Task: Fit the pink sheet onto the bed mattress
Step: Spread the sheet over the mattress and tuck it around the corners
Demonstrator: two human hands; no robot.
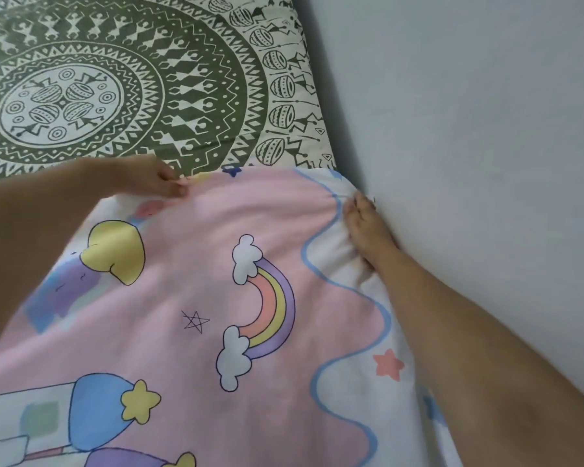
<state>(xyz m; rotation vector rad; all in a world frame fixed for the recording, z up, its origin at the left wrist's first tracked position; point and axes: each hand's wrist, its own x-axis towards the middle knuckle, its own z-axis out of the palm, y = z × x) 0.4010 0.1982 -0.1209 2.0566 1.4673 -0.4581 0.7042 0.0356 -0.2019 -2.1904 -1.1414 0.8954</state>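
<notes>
While both hands work at its far edge, the items lie as follows.

Pink sheet: spread over the near part of the bed; printed with a rainbow between two clouds, stars, a yellow heart shape and a wavy blue border line; its far edge runs across the bed, wrinkled between the two hands.
Green patterned sheet: cream ground with a dark green mandala of figures and zigzags; covers the far part of the bed, beyond the pink sheet's edge.
Left hand: at the pink sheet's far edge, toward the left side of the bed; fingers closed in a pinch on the fabric edge.
Right hand: at the bed's right edge against the wall; fingers pressed together and pushed down onto the white border of the pink sheet; whether they grip the fabric cannot be told.
Mattress: hidden under both sheets.
Wall: plain pale grey, touching the right edge of the bed.
</notes>
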